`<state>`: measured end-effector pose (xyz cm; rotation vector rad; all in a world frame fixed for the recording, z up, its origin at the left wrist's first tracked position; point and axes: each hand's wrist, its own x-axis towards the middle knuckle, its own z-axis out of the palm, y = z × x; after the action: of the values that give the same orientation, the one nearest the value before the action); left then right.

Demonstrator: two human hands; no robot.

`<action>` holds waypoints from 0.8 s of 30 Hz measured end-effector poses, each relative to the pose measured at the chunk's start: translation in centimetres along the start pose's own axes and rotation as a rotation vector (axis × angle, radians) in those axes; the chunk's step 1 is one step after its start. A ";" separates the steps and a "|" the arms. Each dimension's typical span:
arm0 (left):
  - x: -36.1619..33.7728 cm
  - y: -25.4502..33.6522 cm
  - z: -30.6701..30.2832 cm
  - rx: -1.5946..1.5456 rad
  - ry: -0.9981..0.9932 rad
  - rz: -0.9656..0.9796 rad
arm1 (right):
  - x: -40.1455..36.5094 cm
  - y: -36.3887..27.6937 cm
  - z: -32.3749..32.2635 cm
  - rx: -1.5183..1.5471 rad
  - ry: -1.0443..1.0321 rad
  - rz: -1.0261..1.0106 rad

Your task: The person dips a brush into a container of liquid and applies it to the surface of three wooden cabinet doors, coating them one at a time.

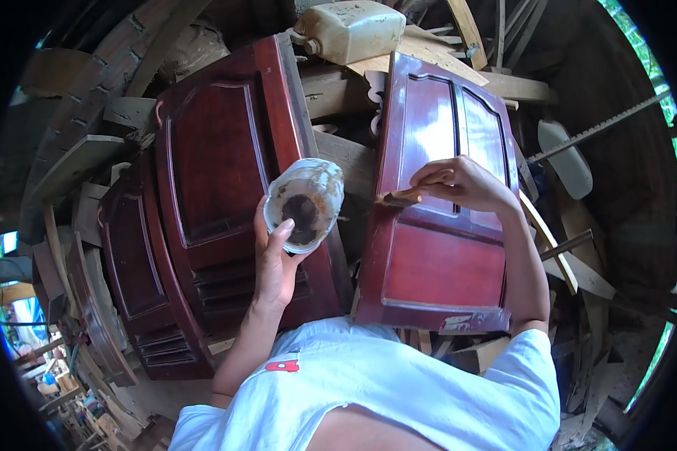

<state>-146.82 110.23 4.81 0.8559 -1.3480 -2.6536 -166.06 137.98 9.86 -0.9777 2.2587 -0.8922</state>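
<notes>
brush lies crosswise on the door, bristles pointing left toward the cup; right hand pinches its handle, left hand clasps the cup.

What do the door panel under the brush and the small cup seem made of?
Door panel under the brush: wood with carved frames and glossy red-brown varnish; bright reflections show near the top. Cup: probably thin whitish plastic, smeared with brown stain.
</notes>
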 end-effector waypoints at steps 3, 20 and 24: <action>0.8 -0.9 1.6 0.056 -0.011 0.023 | 3.7 6.7 -1.9 0.319 -0.047 -0.034; 1.4 -2.7 3.9 0.053 0.085 0.001 | 23.0 21.1 -9.4 -0.236 0.855 -0.043; 1.6 -3.0 4.2 0.056 0.082 -0.005 | 25.9 24.5 -8.7 -0.835 0.461 0.099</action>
<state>-149.69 114.75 3.75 0.9642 -1.4092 -2.5644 -198.11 134.01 -7.56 -1.0344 3.1437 -0.0834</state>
